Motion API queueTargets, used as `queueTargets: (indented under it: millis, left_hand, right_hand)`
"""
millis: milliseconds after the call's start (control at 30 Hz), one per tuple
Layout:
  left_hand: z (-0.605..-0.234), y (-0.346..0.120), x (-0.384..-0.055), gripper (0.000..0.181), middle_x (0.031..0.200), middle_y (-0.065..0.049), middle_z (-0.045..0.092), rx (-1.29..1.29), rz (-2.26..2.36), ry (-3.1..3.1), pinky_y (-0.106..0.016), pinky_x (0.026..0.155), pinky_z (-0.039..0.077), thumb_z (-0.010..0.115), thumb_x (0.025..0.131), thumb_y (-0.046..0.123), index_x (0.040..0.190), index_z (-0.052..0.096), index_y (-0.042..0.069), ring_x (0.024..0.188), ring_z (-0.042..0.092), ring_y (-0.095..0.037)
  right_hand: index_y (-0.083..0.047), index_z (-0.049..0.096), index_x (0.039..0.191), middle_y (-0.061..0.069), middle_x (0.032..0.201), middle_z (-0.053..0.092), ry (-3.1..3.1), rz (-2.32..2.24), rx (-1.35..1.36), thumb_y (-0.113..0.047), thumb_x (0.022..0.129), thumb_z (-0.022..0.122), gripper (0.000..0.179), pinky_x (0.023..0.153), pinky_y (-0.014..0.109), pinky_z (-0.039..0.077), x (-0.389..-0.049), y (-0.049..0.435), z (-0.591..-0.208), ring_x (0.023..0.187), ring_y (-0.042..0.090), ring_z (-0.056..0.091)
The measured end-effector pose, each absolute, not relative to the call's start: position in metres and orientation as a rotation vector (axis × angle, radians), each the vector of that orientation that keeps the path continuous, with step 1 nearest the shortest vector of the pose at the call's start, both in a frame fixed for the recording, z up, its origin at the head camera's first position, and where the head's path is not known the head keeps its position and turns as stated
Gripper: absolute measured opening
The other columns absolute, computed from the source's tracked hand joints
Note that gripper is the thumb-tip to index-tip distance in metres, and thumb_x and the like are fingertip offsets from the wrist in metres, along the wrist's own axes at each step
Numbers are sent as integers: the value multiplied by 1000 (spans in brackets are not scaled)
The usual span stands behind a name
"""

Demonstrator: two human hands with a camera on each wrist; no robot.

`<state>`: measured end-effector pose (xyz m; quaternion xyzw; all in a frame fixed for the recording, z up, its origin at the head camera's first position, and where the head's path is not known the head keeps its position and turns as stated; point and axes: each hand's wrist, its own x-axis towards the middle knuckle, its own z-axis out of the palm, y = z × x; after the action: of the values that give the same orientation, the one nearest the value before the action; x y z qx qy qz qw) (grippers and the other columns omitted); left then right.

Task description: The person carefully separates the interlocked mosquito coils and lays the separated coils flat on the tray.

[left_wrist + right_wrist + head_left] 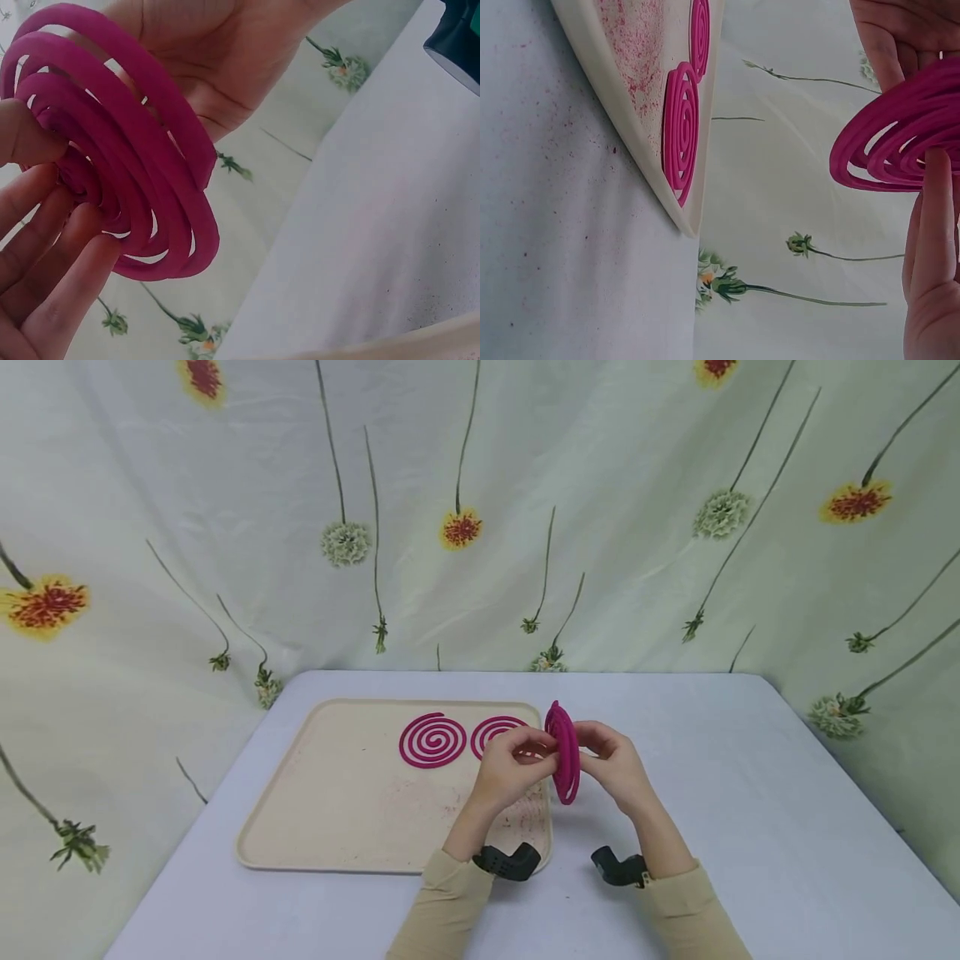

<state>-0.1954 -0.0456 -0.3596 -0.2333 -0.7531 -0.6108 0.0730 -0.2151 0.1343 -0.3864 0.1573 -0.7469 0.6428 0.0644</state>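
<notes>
A magenta mosquito coil (567,756) is held up on edge above the right end of the tray. My left hand (504,770) pinches it from the left between thumb and fingers. From the other side, my right hand (619,767) grips it with fingertips near its middle. Close up in the left wrist view, the held coil (142,150) shows overlapping rings; whether it is one coil or two nested together I cannot tell. On the tray lie a flat coil (435,741) and, to its right, another coil (495,720), partly covered by my left hand.
The beige tray (330,793) rests on the left part of the white table (720,793). Reddish crumbs are scattered on its right side, and specks dot the table beside it. A flowered cloth (615,468) hangs behind. Each wrist carries a black camera mount.
</notes>
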Motion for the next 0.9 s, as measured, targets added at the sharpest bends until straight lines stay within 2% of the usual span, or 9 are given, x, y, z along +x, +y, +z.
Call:
queueTargets:
  millis: [200,400,567,900]
  left_hand:
    - [-358,-44,-194,18,95,-16,66,-674,-1822,-2287,-23,76,54,70,82,3,98,67,-5,89,64,-25]
    - [-357,-44,-194,17,94,-19,65,-690,-1823,-2265,-24,74,54,69,82,1,97,67,-7,89,64,-28]
    - [-359,-44,-195,17,94,-19,65,-721,-1827,-2241,-24,73,55,69,80,-2,96,66,-8,89,64,-28]
    - [-362,-45,-197,17,92,-22,64,-794,-1925,-2232,-25,71,55,69,80,-3,94,62,-10,91,63,-31]
  right_hand:
    - [4,62,114,14,109,64,-2315,1910,566,-6,84,67,31,90,40,49,-216,143,-389,104,19,57]
    - [5,58,117,21,113,59,-2305,1979,695,-1,83,66,35,83,32,53,-218,147,-391,104,23,57]
    - [5,56,116,18,108,59,-2315,1970,690,0,82,68,36,83,28,52,-220,146,-392,101,18,57]
    - [5,50,111,16,105,55,-2283,2004,874,5,79,69,37,83,30,52,-220,148,-393,100,20,55]
